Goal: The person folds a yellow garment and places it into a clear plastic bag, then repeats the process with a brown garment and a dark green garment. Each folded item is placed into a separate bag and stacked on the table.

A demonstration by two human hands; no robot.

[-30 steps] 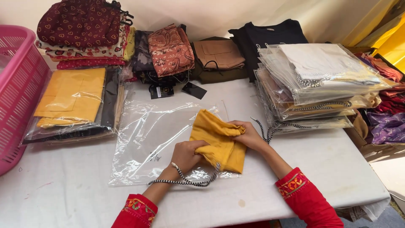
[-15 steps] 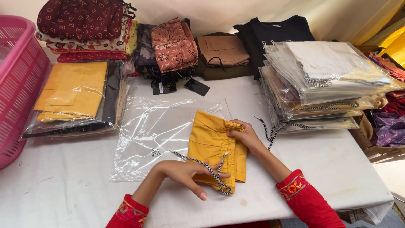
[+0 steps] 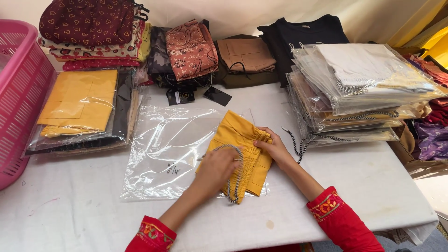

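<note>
A folded mustard-yellow garment lies on the right part of an empty clear plastic bag on the white table. My left hand rests on the garment and pinches its black-and-white drawstring cord, which loops over the fabric. My right hand presses down on the garment's gathered waistband at its right edge. Both arms wear red sleeves with embroidered cuffs.
A pink basket stands at the left edge. Beside it lie bagged yellow garments. Stacks of folded patterned, brown and black clothes line the back. A pile of bagged garments sits at the right, with more cloth beyond the table's edge.
The garment has been folded narrower. My left hand brought the drawstring cord from the table in front up onto the fabric.
</note>
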